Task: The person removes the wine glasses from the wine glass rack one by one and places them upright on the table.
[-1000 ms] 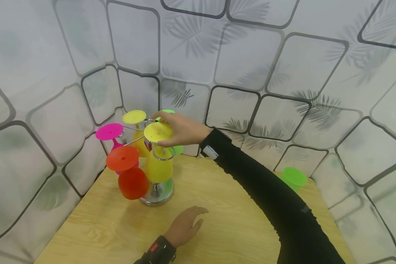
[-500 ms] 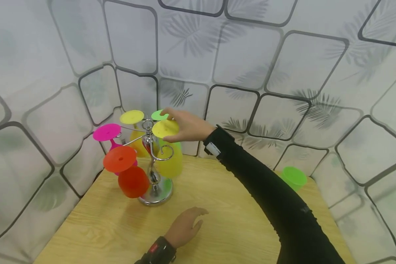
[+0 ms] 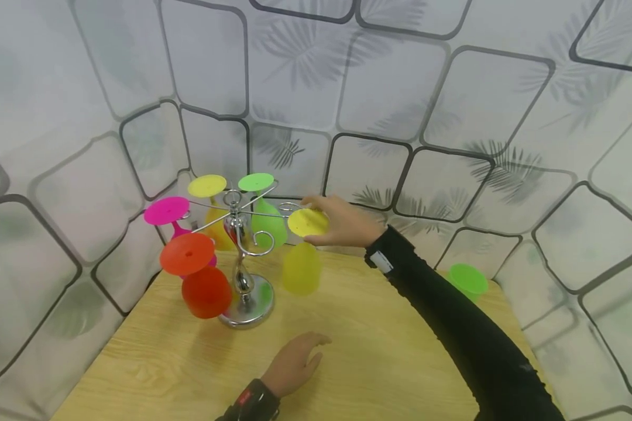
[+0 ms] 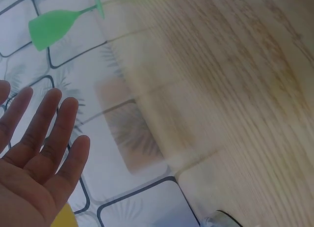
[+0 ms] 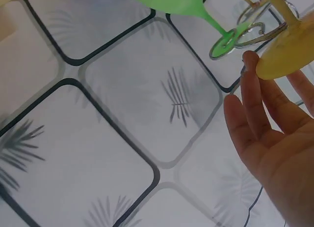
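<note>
My right hand pinches the round foot of a yellow plastic goblet, which hangs bowl down beside a chrome glass rack. The foot overlaps the looped end of one of the rack's arms. In the right wrist view, the fingertips are at the edge of the yellow foot. Other goblets hang upside down on the rack: a second yellow one, a pink one, a red-orange one and a green one. My left hand is low over the table, fingers relaxed, holding nothing.
A wooden table lies under the rack. Near its right edge a green goblet stands with its mouth up. Patterned white sheeting encloses the back and sides. One curled front arm of the rack bears no goblet.
My right hand has carried the yellow goblet rightward, off the rack's curled front arm to the arm end at the right. My left hand has stayed in place.
</note>
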`<state>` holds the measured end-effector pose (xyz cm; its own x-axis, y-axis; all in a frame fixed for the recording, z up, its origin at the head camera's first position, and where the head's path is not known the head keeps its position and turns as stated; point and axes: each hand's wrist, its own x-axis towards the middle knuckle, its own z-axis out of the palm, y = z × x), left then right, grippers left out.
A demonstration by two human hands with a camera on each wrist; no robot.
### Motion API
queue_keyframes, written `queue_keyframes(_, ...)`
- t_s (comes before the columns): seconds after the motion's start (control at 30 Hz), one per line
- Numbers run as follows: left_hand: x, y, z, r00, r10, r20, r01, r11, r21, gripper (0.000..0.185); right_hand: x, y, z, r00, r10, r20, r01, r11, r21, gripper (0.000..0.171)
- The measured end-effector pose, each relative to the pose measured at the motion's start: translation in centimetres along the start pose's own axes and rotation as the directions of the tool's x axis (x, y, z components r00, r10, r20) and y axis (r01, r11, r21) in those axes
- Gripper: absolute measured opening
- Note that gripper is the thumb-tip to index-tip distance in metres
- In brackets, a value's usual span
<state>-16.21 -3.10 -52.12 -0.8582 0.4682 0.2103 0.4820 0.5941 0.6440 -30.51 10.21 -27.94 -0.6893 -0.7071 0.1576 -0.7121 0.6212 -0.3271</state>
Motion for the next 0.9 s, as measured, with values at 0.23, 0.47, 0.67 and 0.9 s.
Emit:
queue_keyframes(0.23,-0.2,0.2,0.2,1.0,0.011,-0.005,-0.012,1.0,-0.01,0.028,-5.1,2.5,0.6,0.997,0.071,-0.03,-0.073,0.994,-0.079,0.066)
queue_keyframes(0.47,-0.2,0.5,0.5,1.0,0.028,-0.002,-0.028,1.0,0.0,0.029,-9.6,5.2,1.8,0.996,0.075,-0.047,-0.081,0.988,-0.135,0.066)
queue_keyframes(0.67,-0.4,0.7,0.4,1.0,0.014,-0.01,-0.014,1.0,0.014,0.028,-14.0,7.5,4.2,0.983,0.123,-0.136,-0.125,0.992,-0.006,0.076)
queue_keyframes(0.9,0.4,0.0,-0.4,0.979,-0.197,-0.049,0.187,0.97,-0.153,0.038,-18.1,8.4,9.8,0.945,0.265,-0.192,-0.143,0.863,0.485,0.069)
